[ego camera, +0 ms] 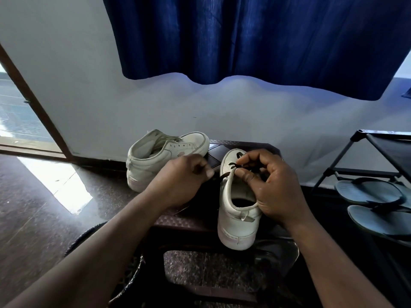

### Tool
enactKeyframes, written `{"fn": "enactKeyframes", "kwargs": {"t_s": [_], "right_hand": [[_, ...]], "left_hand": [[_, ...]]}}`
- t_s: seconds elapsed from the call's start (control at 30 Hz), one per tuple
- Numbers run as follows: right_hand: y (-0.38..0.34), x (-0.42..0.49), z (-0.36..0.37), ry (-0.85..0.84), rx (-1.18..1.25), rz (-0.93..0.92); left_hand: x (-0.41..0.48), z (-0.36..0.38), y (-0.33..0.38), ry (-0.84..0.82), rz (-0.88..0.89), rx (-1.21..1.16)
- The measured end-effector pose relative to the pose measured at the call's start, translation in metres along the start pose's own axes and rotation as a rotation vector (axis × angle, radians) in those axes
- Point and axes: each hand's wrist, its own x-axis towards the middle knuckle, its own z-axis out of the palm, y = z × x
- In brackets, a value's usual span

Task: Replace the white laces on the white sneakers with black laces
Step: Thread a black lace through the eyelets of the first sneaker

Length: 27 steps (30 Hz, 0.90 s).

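The white sneakers sat on a dark patterned tabletop [233,146] at the centre of the frame: the near sneaker [235,216] stood heel toward the camera just right of centre, and the far sneaker [160,158] lay up and to the left of it, its eyelets bare and no lace showing in it. The two shoes were near each other but apart.

The right hand [274,185] lay over the near sneaker's collar and tongue, its fingers curled and its thumb and forefinger pinched on the black lace [233,164] at an upper eyelet. The left hand [182,181] hovered just left of that shoe, closed into a loose fist, apparently on the lace's other end, which ran dark from the shoe's edge toward it; the grip itself was hidden.

The step in hand seemed to be threading the black lace up the near sneaker. Doing it well would probably have meant keeping the left end lightly taut, steadying the shoe with the right palm, keeping the lace untwisted, and evening both ends before the next eyelet.
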Motion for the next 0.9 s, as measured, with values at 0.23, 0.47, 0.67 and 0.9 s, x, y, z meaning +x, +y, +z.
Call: {"fn": "enactKeyframes", "kwargs": {"t_s": [0.23,0.47,0.67,0.9], "right_hand": [[0.000,0.004,-0.005,-0.001,0.273,0.096],[-0.001,0.009,-0.013,0.088,0.502,0.187],[0.000,0.012,-0.022,0.159,0.606,0.209],[-0.005,0.012,-0.022,0.145,0.823,0.248]], "left_hand": [[-0.003,0.017,0.019,-0.175,-0.015,-0.384],[-0.001,0.004,0.004,-0.177,0.029,0.443],[0.004,0.004,-0.003,-0.071,0.048,0.143],[0.000,0.017,0.012,-0.203,0.118,-0.359]]}}
